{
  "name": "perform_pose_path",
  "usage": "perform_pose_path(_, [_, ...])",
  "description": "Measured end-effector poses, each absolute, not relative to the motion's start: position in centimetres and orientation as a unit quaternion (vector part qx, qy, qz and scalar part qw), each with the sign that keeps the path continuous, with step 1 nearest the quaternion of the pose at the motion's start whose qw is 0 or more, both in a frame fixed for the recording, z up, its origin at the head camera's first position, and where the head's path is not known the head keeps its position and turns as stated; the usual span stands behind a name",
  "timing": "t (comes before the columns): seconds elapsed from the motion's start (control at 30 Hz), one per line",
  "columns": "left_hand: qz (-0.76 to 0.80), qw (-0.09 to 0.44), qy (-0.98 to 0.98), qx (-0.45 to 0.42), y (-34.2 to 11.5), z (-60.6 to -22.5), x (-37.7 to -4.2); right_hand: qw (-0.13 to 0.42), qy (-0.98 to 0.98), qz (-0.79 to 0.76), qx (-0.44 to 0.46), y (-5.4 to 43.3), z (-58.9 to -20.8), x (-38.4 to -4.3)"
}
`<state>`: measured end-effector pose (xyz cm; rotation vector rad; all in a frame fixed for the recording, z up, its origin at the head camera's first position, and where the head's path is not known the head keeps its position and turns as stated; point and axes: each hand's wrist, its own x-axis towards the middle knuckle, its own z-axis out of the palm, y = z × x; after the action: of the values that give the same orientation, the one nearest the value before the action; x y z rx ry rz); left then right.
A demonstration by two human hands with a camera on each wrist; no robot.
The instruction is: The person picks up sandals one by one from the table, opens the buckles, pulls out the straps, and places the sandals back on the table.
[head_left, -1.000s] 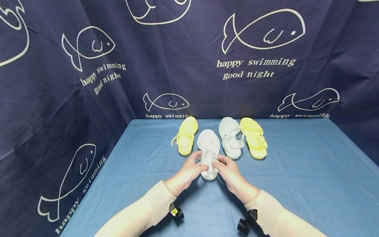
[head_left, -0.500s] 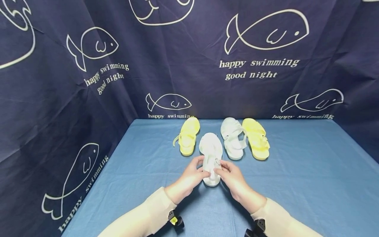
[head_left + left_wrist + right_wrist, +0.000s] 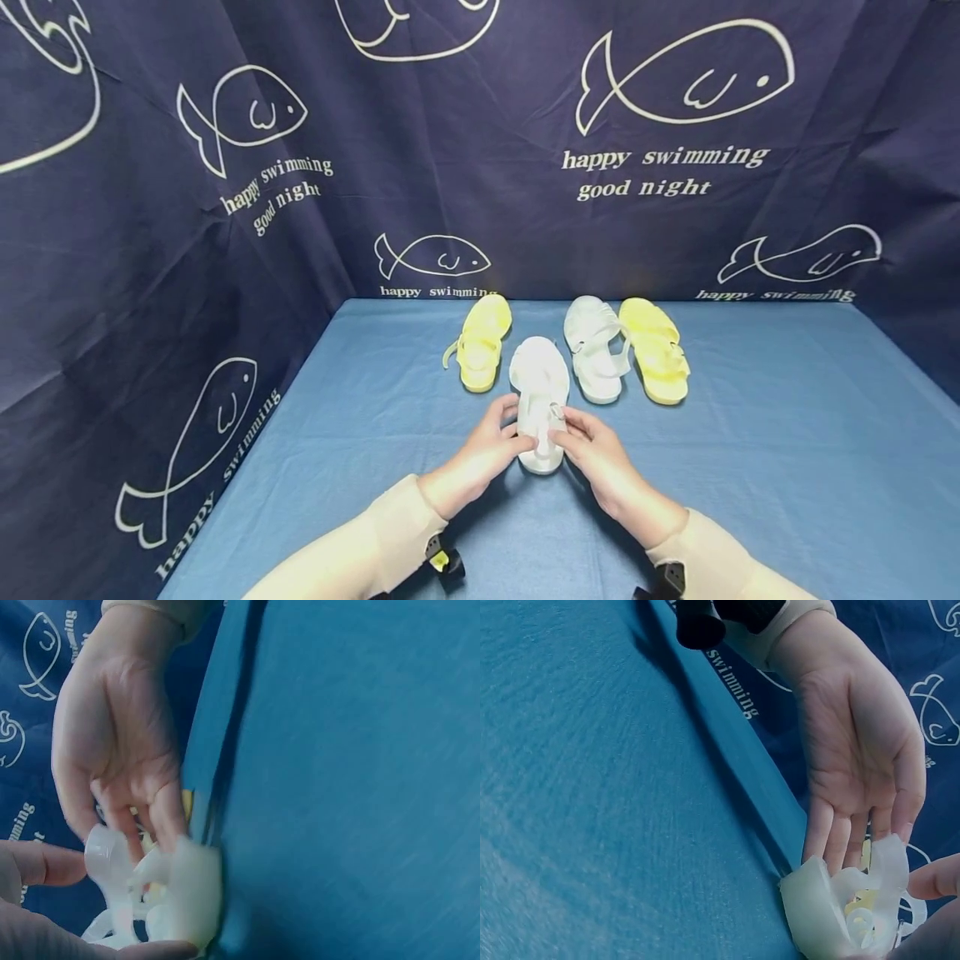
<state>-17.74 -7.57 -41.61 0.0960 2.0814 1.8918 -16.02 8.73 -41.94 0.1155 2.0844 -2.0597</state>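
In the head view both hands hold a white sandal [image 3: 538,375] at its heel end, toe pointing away from the person. The left hand [image 3: 480,458] grips the sandal's left side, thumb over the heel strap. Opposite it, the right hand [image 3: 602,462] pinches the right side, close by the small buckle [image 3: 557,411]. The left wrist view shows the pale sandal's heel [image 3: 198,892] low over the cloth, with fingers on either side. From the right wrist view, the heel's outer wall [image 3: 811,900] and the upright strap [image 3: 890,866] appear between the hands.
A yellow sandal [image 3: 486,329] with a loose strap lies behind on the left. Right of the held one lie a second white sandal [image 3: 592,333] and another yellow sandal [image 3: 652,342]. The blue tablecloth [image 3: 787,467] meets a dark fish-print curtain [image 3: 480,167] behind.
Both hands have drawn the white sandal slightly toward the person, leaving it farther from the back row. The other sandals keep their places; the head view has shifted a little.
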Motion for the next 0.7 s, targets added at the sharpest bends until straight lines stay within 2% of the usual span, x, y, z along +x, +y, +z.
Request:
perform_pose_path(0.1, [0.649,0.161,0.742,0.036,-7.7,-40.9,-18.6,0.106,0.706,-0.699,0.040,8.9,-41.9,-15.9])
perform_pose_path(0.27, [0.614,0.126,0.777,0.066,-7.7,-39.7,-20.2,0.099,0.708,-0.697,0.055,9.1,-41.8,-15.6])
perform_pose_path(0.53, [0.412,0.046,0.872,0.260,-7.6,-38.6,-23.0,0.069,0.701,-0.704,0.086,9.7,-42.0,-15.6])
perform_pose_path(0.7, [0.333,0.042,0.882,0.330,-7.3,-38.5,-25.4,0.066,0.699,-0.706,0.098,10.0,-42.2,-15.7])
